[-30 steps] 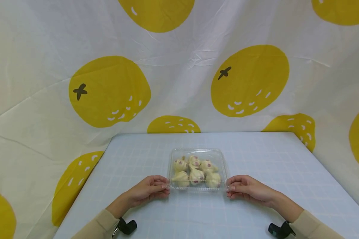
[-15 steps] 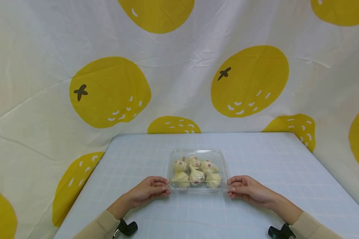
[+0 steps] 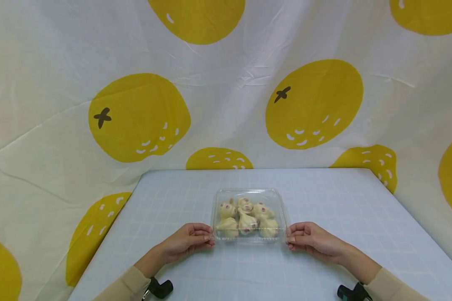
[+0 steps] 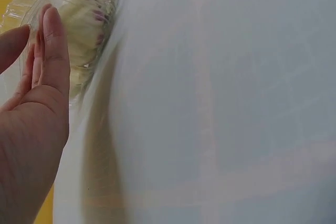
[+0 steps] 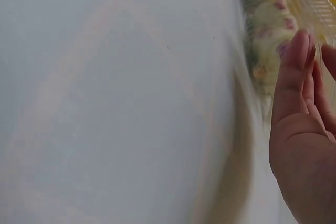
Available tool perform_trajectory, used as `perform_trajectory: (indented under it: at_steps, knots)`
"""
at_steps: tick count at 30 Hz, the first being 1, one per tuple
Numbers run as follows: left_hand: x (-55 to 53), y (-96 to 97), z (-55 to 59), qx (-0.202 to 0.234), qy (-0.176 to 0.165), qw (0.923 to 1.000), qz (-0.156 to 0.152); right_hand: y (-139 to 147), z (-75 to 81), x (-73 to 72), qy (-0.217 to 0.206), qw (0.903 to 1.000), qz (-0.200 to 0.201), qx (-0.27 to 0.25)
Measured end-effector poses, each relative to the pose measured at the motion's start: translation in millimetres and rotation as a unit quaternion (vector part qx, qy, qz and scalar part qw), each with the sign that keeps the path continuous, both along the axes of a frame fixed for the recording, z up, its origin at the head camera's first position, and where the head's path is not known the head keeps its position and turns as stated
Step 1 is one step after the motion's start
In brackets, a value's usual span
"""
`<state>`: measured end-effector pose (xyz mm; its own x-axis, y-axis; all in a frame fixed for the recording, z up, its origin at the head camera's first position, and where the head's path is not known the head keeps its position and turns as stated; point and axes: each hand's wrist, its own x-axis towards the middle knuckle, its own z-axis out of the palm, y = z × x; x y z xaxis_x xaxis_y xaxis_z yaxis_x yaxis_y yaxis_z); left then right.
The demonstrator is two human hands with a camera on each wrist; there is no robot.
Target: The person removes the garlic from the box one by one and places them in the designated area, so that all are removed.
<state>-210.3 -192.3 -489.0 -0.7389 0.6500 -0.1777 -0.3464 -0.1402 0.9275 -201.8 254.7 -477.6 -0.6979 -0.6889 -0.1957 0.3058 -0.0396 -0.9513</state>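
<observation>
A clear plastic clamshell box [image 3: 250, 192] stands on the table, holding several pale yellow, garlic-like bulbs [image 3: 247, 223] with purple marks. At its near left corner my left hand [image 3: 190, 241] pinches the rim between thumb and fingers. My right hand [image 3: 312, 240] does the same at the near right corner. In the left wrist view, the left hand [image 4: 39, 103] has its fingers along the box wall, the thumb on the rim side. The right wrist view mirrors this, with the right hand [image 5: 302, 129] against the box beside the bulbs [image 5: 270, 35].
The table has a pale blue checked cloth [image 3: 361, 200]. A white curtain [image 3: 226, 104] printed with yellow fruit hangs behind and along both sides. Black wrist cameras sit below each sleeve, the left camera [image 3: 161, 288] and the right camera [image 3: 352, 292].
Both hands keep their hold at the box corners, and the box stays in place. The whole head view has shifted down very slightly.
</observation>
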Motion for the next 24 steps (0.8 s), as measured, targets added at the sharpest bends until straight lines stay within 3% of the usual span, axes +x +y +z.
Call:
perform_trajectory:
  at_steps: [7,24]
  knots:
    - [0.3,-0.3,1.0,-0.007,0.006,0.9999,0.013,3.4,2.5,-4.6,0.002,0.9992,0.041,-0.002]
    - [1.8,2.0,5.1,-0.025,0.005,0.9993,0.027,4.1,2.1,-5.7,0.007,0.9989,0.043,-0.015]
